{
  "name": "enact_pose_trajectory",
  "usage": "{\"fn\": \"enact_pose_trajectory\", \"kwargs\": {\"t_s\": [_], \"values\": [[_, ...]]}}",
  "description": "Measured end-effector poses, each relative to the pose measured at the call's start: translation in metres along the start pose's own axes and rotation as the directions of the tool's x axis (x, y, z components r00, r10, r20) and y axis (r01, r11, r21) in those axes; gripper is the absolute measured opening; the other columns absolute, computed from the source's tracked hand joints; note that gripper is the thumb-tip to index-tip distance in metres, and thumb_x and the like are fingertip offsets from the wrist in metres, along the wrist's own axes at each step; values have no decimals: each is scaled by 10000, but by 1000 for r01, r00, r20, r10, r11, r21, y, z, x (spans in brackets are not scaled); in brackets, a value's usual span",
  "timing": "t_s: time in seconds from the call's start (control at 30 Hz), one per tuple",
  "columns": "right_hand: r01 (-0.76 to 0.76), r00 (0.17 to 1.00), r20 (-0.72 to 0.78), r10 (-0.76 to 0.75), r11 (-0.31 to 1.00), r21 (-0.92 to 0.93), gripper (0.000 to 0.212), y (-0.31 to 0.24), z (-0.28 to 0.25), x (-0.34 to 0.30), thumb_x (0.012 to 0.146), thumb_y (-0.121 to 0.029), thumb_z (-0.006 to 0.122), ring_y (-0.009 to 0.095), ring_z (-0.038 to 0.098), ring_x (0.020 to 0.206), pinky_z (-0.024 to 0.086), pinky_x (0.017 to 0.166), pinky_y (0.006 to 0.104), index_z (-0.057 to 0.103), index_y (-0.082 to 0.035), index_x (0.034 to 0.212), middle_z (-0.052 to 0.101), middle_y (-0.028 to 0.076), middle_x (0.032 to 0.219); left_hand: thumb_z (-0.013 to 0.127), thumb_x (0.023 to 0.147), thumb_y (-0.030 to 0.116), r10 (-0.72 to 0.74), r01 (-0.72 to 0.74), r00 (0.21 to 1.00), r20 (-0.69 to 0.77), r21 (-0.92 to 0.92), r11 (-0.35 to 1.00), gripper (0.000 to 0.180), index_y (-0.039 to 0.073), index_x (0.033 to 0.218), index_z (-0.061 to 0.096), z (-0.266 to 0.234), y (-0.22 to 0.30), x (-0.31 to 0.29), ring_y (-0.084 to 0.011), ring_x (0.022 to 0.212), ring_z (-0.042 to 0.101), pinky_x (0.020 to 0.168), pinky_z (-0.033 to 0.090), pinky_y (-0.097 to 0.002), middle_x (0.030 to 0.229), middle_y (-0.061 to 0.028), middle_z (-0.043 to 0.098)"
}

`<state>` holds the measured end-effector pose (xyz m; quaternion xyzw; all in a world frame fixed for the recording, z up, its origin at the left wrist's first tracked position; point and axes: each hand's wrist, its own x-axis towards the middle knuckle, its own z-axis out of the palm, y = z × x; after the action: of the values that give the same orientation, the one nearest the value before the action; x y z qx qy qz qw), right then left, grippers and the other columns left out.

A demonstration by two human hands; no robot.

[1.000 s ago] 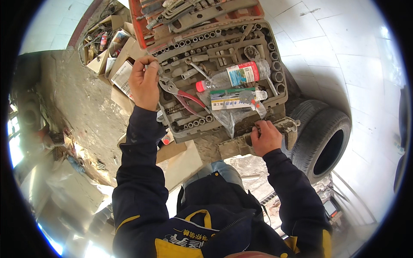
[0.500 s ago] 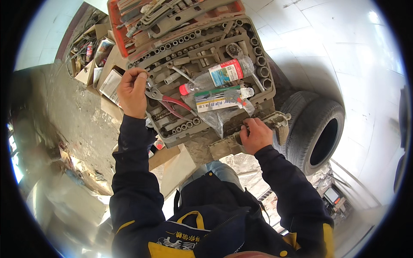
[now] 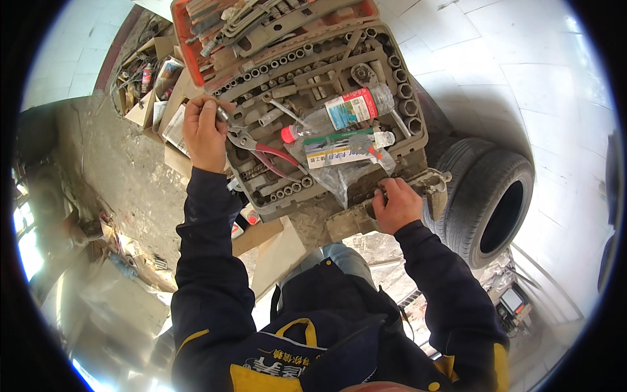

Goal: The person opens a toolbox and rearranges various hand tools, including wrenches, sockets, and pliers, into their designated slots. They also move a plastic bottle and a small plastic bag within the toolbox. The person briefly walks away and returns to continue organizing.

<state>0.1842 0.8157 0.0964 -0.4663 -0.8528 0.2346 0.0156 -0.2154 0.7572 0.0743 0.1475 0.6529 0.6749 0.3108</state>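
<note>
My left hand [image 3: 204,134] is closed at the left edge of an open socket set case [image 3: 261,210], pinching what looks like a small metal socket [image 3: 223,115] between thumb and fingers. Just beside it, slip-joint pliers [image 3: 277,155] with red handles lie across the case. My right hand [image 3: 397,204] reaches into a narrow dirty tray [image 3: 346,224] along the near side of the case. Its fingers are curled, and their tips are hidden, so whatever they hold does not show. A clear plastic bottle [image 3: 317,123] with a red cap and a boxed tube [image 3: 339,151] in plastic wrap rest on the sockets.
Two stacked tyres [image 3: 486,202] stand at the right against the white tiled wall [image 3: 496,85]. An orange-red tool tray [image 3: 189,59] full of wrenches sits at the far side. Cardboard boxes [image 3: 173,130] with cans and packages are on the left floor.
The whole view has shifted slightly, so the case and tyres appear a little further right. Both hands stay at about the same places on the case and tray.
</note>
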Motion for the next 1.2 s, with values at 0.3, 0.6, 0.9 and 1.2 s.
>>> {"fn": "enact_pose_trajectory", "kwargs": {"t_s": [0.3,0.6,0.9,1.2], "values": [[-29,999,35,29,1000,0,137,-1,0,-1,897,-167,711,359,690,849,563,734,475,684,-79,998,676,123,899,557,1089,148,-153,150,983,106,34,988,133,59,1122,651,-10,-3,-12,-10,549,397,479,301,-183,897,-55,722],[-21,999,34,21,1000,-5,132,-3,-1,-1,913,-175,701,363,691,865,563,743,474,683,-77,999,684,124,921,791,949,275,-71,-204,882,465,515,833,376,1,1197,717,34,-1,-24,-100,776,606,719,507,-270,870,0,676],[-65,997,37,64,997,30,136,1,2,-2,933,-200,699,358,694,866,566,752,474,687,-91,1014,688,110,931,823,934,332,-77,-290,849,523,583,759,440,16,1225,728,20,35,10,-90,756,598,699,500,-274,819,7,651],[-56,998,21,55,998,8,158,1,2,-3,937,-219,695,353,693,882,562,765,479,688,-89,1028,686,108,933,844,834,468,-142,-560,771,620,768,311,563,74,1221,734,62,17,-23,-354,958,725,827,572,-464,1015,-131,764]]}}
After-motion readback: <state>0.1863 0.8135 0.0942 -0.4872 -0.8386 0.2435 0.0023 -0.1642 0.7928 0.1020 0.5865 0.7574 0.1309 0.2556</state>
